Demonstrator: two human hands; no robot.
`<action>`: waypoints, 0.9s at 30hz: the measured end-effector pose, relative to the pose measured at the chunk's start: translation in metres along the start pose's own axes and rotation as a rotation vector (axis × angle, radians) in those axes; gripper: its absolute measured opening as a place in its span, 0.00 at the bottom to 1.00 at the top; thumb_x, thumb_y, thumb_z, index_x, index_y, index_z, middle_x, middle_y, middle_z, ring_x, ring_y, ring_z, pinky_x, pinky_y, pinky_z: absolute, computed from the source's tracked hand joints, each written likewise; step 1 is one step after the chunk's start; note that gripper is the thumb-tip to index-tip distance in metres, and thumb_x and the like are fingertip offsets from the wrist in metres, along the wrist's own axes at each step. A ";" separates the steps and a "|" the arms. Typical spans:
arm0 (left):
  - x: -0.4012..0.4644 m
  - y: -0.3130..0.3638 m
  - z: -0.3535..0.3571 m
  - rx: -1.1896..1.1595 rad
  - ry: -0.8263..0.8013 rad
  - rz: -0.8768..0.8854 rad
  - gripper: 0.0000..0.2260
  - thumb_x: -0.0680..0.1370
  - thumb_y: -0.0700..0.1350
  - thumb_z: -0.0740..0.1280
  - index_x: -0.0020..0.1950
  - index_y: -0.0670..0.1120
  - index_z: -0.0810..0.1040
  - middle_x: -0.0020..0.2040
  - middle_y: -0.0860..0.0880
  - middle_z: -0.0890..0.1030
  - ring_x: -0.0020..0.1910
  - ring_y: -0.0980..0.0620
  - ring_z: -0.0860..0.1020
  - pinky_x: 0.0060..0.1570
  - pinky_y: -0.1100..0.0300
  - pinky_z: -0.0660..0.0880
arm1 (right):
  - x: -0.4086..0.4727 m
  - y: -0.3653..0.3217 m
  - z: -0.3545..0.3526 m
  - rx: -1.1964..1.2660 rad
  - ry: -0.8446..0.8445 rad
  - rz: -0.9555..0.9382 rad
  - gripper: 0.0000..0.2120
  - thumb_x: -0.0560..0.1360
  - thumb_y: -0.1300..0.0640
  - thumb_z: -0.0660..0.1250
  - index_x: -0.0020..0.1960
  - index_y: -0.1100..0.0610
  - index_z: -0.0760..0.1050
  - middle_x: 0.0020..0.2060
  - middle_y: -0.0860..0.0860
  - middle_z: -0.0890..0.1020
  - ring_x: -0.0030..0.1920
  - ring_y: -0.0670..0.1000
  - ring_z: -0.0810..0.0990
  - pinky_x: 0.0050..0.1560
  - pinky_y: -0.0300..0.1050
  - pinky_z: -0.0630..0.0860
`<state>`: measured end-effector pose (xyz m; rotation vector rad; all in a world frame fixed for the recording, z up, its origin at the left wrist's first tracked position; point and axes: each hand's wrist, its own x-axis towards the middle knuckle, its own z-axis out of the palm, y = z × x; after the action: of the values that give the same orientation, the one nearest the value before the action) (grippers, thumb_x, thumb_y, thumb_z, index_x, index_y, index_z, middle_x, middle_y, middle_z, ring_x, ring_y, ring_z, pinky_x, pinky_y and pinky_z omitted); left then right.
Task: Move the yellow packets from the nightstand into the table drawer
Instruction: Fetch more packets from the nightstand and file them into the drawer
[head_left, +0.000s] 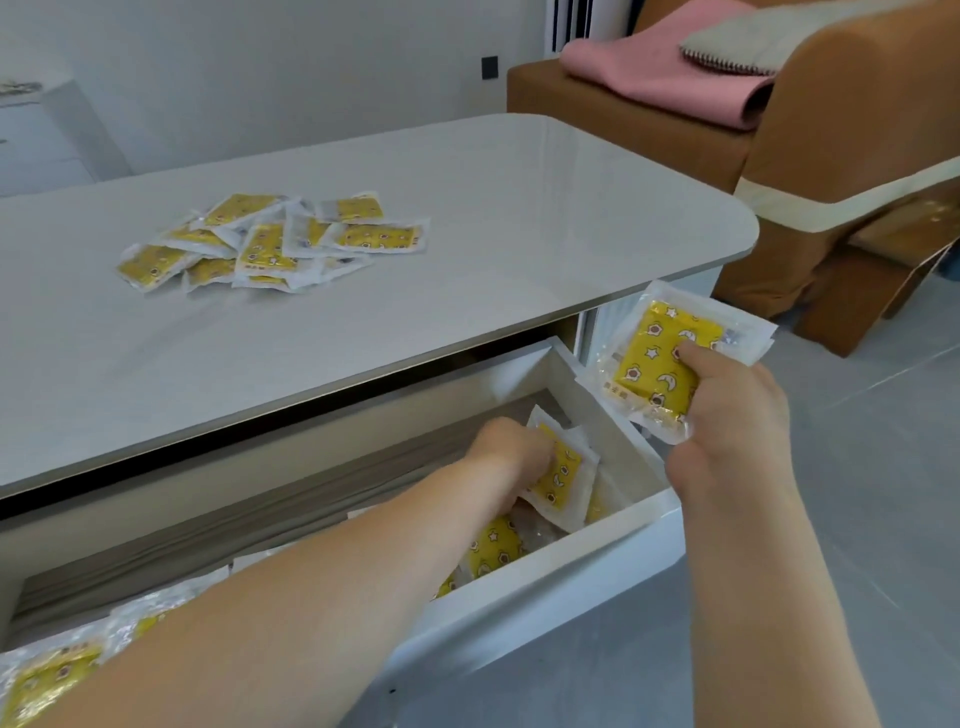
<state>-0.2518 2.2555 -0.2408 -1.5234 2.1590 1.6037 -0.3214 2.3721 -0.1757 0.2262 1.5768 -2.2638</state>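
Gripping upright yellow packets (670, 358), right hand (727, 415) beside drawer (571, 566).

Home living room: sofa (831, 171), blanket (660, 67).

The person's bare left forearm reaches forward and to the right from the lower left, the wrist angled downward. The left hand (511, 457) is curled, its fingers closed around a yellow, clear-edged plastic packet (558, 475). The bare right forearm rises from the lower right. The right hand (727, 415) is held higher, thumb (698, 358) pressed on a small stack of yellow star-and-moon printed packets (670, 364), fingers wrapped beneath.
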 end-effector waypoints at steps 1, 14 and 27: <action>-0.003 -0.002 0.000 0.107 -0.004 0.021 0.05 0.78 0.40 0.62 0.42 0.43 0.73 0.38 0.46 0.75 0.41 0.45 0.79 0.42 0.52 0.81 | 0.001 0.001 0.001 0.007 0.000 0.013 0.14 0.75 0.60 0.70 0.59 0.52 0.76 0.46 0.51 0.85 0.42 0.51 0.86 0.43 0.53 0.84; -0.008 -0.010 -0.031 0.124 -0.029 0.117 0.21 0.73 0.45 0.75 0.64 0.45 0.78 0.56 0.44 0.83 0.52 0.45 0.82 0.55 0.51 0.79 | 0.000 0.005 0.007 0.036 -0.055 0.074 0.15 0.76 0.61 0.70 0.61 0.52 0.75 0.44 0.51 0.84 0.33 0.47 0.84 0.27 0.43 0.80; -0.006 -0.059 -0.058 -0.315 -0.127 -0.284 0.05 0.79 0.34 0.64 0.45 0.41 0.76 0.27 0.47 0.78 0.26 0.52 0.75 0.34 0.57 0.76 | -0.015 0.021 0.028 -0.051 -0.169 0.125 0.09 0.78 0.59 0.65 0.56 0.49 0.73 0.47 0.52 0.83 0.48 0.56 0.84 0.49 0.56 0.82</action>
<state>-0.1794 2.2170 -0.2518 -1.6608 1.5971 1.9388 -0.2974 2.3424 -0.1784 0.1127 1.4888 -2.0863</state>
